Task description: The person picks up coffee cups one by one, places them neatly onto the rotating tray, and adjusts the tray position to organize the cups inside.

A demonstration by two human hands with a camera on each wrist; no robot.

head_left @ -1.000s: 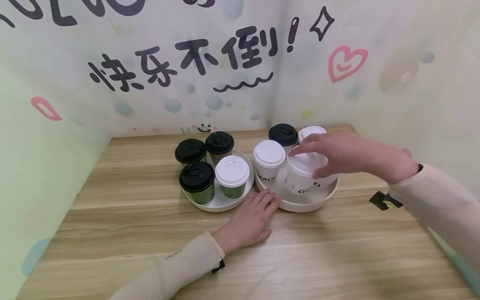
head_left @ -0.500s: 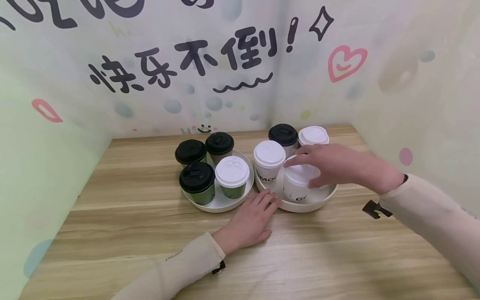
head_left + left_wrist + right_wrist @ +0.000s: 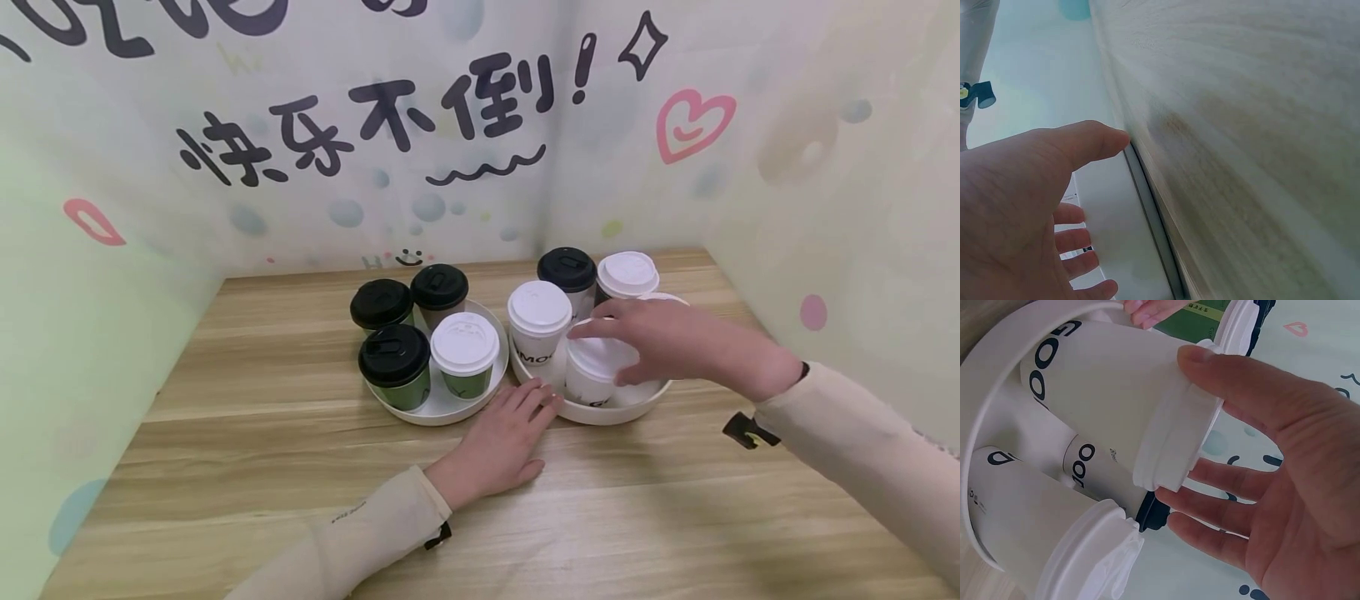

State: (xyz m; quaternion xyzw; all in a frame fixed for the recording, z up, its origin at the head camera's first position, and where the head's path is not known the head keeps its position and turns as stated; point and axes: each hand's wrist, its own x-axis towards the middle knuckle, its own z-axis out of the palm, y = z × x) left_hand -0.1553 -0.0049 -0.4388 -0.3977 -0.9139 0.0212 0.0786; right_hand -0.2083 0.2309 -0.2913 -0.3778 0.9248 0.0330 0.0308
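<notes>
A white paper coffee cup (image 3: 588, 371) with a white lid stands at the front of the right round tray (image 3: 611, 415), which is pale and low-rimmed. My right hand (image 3: 667, 346) grips it around the lid, thumb on one side and fingers on the other; the right wrist view shows dark lettering low on the cup. My left hand (image 3: 498, 442) lies palm down on the wooden table, fingers extended, fingertips at the rims where the two trays meet. Behind the gripped cup, the right tray also bears a white-lidded cup (image 3: 538, 321), a black-lidded cup (image 3: 567, 271) and another white-lidded cup (image 3: 627, 275).
A left round tray (image 3: 420, 417) bears green cups with black lids, one green cup with a white lid (image 3: 465, 343) and a brownish cup with a black lid (image 3: 439, 287). A printed curtain (image 3: 450, 208) closes off the back and sides of the wooden table (image 3: 262, 400).
My right hand has lowered the white cup into the right tray, moving slightly left and toward me. The left hand has stayed put.
</notes>
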